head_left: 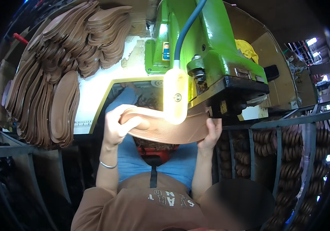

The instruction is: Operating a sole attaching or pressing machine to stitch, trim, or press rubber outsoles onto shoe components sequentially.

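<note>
A brown shoe sole (pixel 161 129) is stretched crosswise between my two hands, in front of a green machine (pixel 215 46). My left hand (pixel 117 125) is closed round its left end, with the thumb lying on the upper face. At the other end, my right hand (pixel 210 134) grips the sole with the thumb up by its edge. That right end is close beneath the machine's dark metal head (pixel 232 96); whether they touch I cannot tell. A bright yellowish work lamp (pixel 175 96) hangs over the sole and hides part of its far edge.
Piles of brown soles (pixel 30 104) cover the left of the white worktable (pixel 89 92). A yellow-edged cutout opens in the tabletop before me. Racks filled with soles (pixel 290 150) stand at the right. Cardboard (pixel 276 54) and a yellow cloth or bag (pixel 247 50) are behind the machine.
</note>
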A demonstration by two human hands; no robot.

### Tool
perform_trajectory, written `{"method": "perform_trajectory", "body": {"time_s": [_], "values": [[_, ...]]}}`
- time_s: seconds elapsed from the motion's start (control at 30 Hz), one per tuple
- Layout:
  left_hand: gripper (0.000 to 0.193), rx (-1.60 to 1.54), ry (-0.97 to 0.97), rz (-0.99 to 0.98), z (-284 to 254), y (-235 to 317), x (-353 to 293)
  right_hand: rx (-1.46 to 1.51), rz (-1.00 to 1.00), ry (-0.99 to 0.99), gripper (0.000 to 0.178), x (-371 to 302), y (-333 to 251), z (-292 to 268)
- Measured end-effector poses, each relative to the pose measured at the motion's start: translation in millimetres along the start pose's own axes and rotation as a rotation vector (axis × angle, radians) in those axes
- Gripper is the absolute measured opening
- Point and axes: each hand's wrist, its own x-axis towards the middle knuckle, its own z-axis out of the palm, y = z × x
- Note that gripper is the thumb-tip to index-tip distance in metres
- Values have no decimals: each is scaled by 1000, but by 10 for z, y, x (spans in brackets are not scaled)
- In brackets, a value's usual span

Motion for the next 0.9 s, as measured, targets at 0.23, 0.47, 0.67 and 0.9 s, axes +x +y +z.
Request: {"method": "perform_trajectory", "body": {"time_s": [0.23, 0.47, 0.67, 0.9], "values": [[22, -145, 60, -196, -564, -323, -632, -26, 53, -193, 44, -150, 73, 391], [40, 241, -609, -191, 117, -176, -488, -177, 15, -366, 50, -59, -10, 421], [24, 222, -187, -15, 1044, -128, 12, -438, -2, -201, 49, -582, 109, 72], [16, 48, -13, -64, 1207, -255, -252, -354, 732, -359, 41, -1699, -43, -835]]}}
